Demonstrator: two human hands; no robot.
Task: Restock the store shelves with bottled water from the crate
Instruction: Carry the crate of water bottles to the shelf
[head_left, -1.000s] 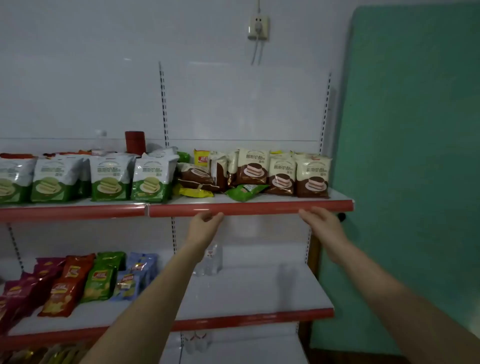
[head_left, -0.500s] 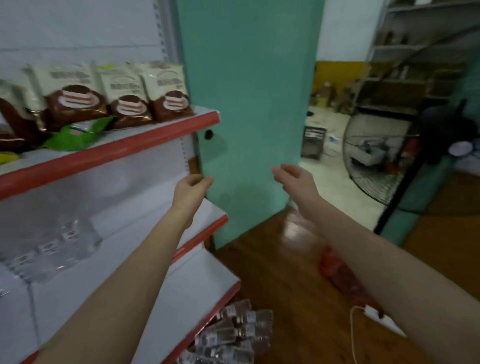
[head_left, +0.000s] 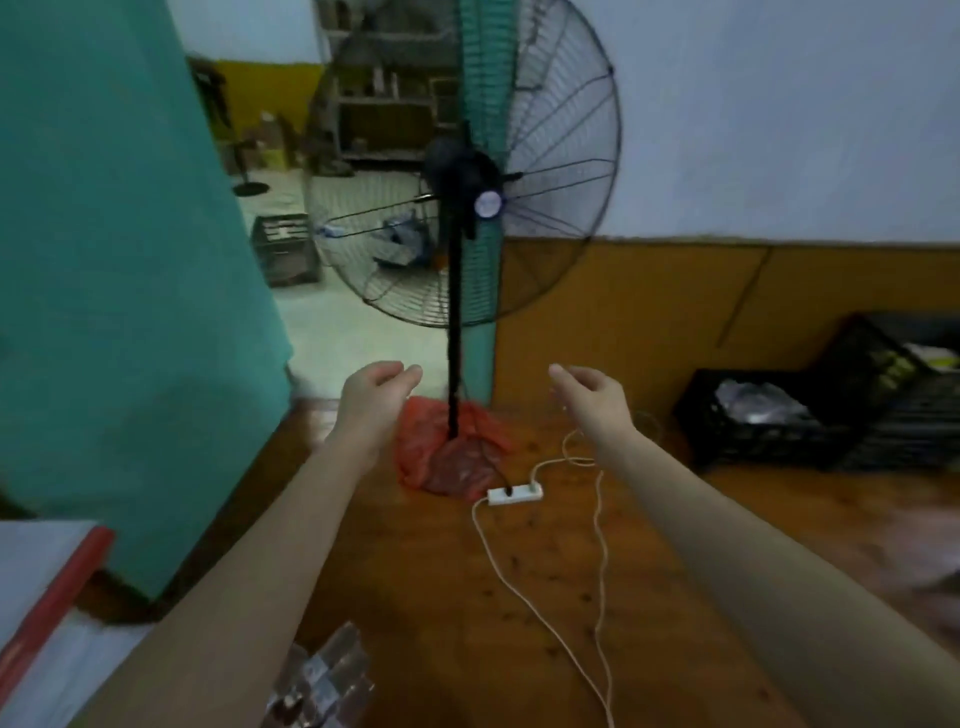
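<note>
My left hand (head_left: 371, 402) and my right hand (head_left: 592, 400) are both stretched out in front of me above the wooden floor, fingers loosely curved, holding nothing. Black plastic crates (head_left: 769, 421) stand on the floor at the right by the wall; the nearer one holds clear plastic-wrapped items. A pack of clear water bottles (head_left: 324, 680) lies on the floor at the bottom, beside the shelf. Only a corner of the white shelf with its red edge (head_left: 57, 587) shows at the lower left.
A tall black pedestal fan (head_left: 462, 187) stands straight ahead, its base wrapped in red plastic (head_left: 447, 447). A white power strip (head_left: 514, 492) and loose cords lie on the floor. A green door panel (head_left: 119, 291) fills the left; a back room opens beyond it.
My view has swung right, away from the snack shelves to the fan and crates. Both hands left the shelf edge and now hang in the air before me.
</note>
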